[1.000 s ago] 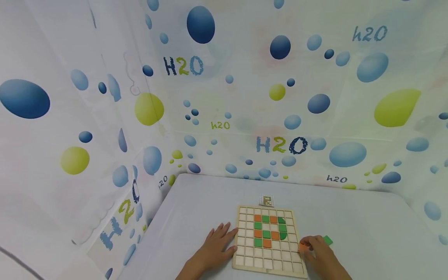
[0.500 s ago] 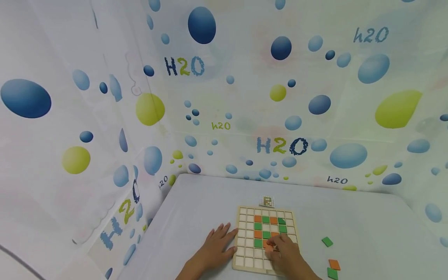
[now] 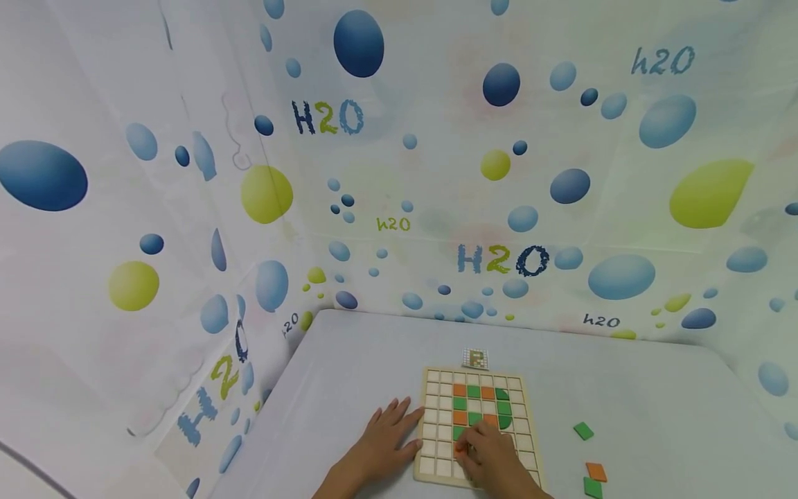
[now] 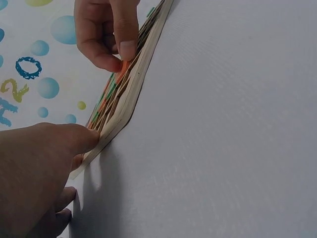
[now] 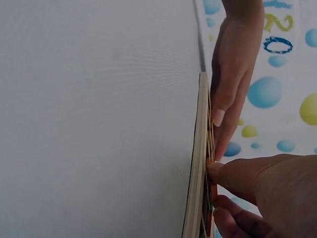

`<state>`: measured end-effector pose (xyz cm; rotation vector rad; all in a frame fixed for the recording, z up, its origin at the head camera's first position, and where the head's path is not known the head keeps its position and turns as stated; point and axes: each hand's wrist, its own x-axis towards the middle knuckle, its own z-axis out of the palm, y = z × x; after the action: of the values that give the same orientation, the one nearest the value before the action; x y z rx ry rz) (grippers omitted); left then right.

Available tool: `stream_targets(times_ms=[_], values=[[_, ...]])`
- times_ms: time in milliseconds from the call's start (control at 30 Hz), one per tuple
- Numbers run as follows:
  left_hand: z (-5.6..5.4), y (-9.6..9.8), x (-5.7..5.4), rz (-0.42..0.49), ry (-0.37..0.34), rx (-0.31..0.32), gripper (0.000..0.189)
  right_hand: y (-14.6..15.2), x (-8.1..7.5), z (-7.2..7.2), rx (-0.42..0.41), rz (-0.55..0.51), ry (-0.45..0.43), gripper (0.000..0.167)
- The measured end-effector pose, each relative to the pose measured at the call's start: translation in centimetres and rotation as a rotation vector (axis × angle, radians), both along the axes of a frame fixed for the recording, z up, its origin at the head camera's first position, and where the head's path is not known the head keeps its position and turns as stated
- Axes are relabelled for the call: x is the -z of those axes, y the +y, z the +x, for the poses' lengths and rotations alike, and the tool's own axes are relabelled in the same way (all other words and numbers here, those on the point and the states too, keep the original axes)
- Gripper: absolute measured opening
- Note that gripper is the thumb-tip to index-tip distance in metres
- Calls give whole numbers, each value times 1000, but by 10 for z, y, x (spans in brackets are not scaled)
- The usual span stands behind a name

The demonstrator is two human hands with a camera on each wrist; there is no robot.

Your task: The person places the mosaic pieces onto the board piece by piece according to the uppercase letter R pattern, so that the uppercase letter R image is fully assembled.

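Observation:
A wooden grid board (image 3: pixel 430 468) lies on the table, with orange and green tiles (image 3: pixel 474 391) set in several of its cells. My right hand (image 3: pixel 495 457) is over the lower middle of the board. Its thumb and fingertips pinch an orange square tile (image 3: pixel 458 450), at the cell below a green tile (image 3: pixel 458 433) in the third column. In the left wrist view that orange tile (image 4: pixel 123 70) shows under the fingertips, close on the board. My left hand (image 3: pixel 388 440) lies flat with spread fingers, thumb and index finger at the board's left edge. The right hand hides several cells.
To the right of the board lie a green tile (image 3: pixel 583 431), an orange tile (image 3: pixel 596 472) and another green tile (image 3: pixel 593 487). A small pattern card (image 3: pixel 476 358) sits behind the board's far edge. A printed curtain (image 3: pixel 411 277) stands around the white table (image 3: pixel 349 360).
My right hand has carried the orange tile from beside the board's right edge leftward over the grid to the third column. The left hand stays at the board's left edge.

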<state>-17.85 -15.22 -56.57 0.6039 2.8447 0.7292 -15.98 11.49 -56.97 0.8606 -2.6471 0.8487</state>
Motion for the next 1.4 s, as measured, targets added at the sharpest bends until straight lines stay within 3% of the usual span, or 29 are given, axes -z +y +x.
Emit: stream_targets(times_ms=[467, 700, 767, 833, 933, 967, 1133, 1200, 1300, 1400], values=[[0, -1, 1, -8, -7, -1, 61, 0, -6, 4, 27, 42, -112, 13], [-1, -1, 1, 6, -6, 5, 61, 9, -3, 4, 6, 6, -19, 14], [-1, 0, 1, 6, -7, 6, 61, 18, -5, 2, -8, -15, -77, 10], [-1, 0, 1, 4, -7, 5, 61, 29, -10, -1, 9, -52, -214, 5], [-2, 0, 1, 5, -8, 5, 61, 47, -18, -5, 163, -52, -389, 6], [-2, 0, 1, 6, -9, 4, 61, 54, -19, -7, 227, -36, -409, 7], [-3, 0, 1, 5, -8, 4, 61, 98, -24, -16, 486, 78, -381, 29], [-3, 1, 1, 1, -7, 3, 61, 120, -27, -20, 561, 126, -391, 45], [-2, 1, 1, -1, -8, 2, 61, 146, -30, -25, 659, 180, -481, 62], [-2, 1, 0, 1, -2, 4, 61, 163, -27, -30, 670, 189, -540, 62]])
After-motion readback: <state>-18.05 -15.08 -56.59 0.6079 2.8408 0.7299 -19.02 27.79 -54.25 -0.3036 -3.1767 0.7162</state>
